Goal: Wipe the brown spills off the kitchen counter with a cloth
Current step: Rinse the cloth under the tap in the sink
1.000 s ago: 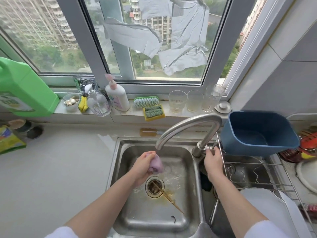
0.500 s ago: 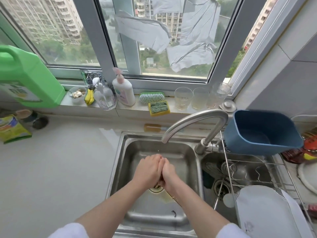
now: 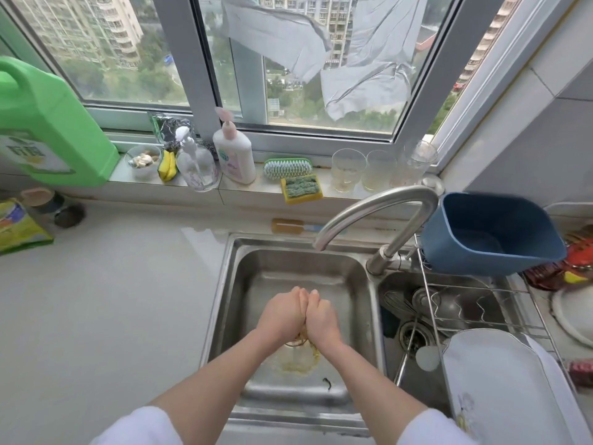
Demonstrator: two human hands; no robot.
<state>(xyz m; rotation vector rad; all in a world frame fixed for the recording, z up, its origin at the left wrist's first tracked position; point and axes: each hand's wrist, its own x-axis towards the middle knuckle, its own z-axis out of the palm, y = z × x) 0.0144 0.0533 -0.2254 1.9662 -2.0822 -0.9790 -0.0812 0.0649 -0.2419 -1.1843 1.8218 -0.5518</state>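
Stainless steel sink [image 3: 231, 284], left basin, with both hands pressed together over the drain. Left hand [image 3: 284, 314] and right hand [image 3: 321, 319] curled shut against each other, knuckles touching, squeezing something hidden between the palms; cloth not visible, so cannot tell whether clamped on it. Yellowish-brown water [image 3: 300, 359] pooled below the wrists around the drain. Faucet [image 3: 372, 210] arched above and behind, spout clear of the fingers. Pale table [image 3: 106, 300] left of the sink rim wide and bare, with a wet sheen near the basin's back corner. Crowded right side: wire rack [image 3: 475, 303] over the 2nd basin, blue tub [image 3: 494, 232] at its back edge. Green jug [image 3: 54, 130] on the sill at far left, label writing too blurred to read.
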